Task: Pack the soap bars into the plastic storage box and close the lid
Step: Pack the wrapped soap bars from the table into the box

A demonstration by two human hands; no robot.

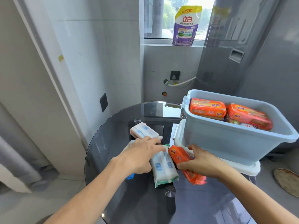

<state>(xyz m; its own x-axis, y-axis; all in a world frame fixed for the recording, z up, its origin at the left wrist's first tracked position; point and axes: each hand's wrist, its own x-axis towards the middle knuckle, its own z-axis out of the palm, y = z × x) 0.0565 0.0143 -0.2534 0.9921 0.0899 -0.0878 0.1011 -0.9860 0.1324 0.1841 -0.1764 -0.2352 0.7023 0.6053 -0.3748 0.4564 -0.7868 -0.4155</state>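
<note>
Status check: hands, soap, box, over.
Right hand grips orange soap pack. Left hand open over white pack. Box part filled, sitting on its lid. Pink pack still out.

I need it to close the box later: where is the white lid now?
In the head view, the white lid lies on the glass table at the right, directly under the blue storage box, just beyond the right hand.

My one head camera looks forward and down, close over the glass table, wide enough to catch the window.
</note>
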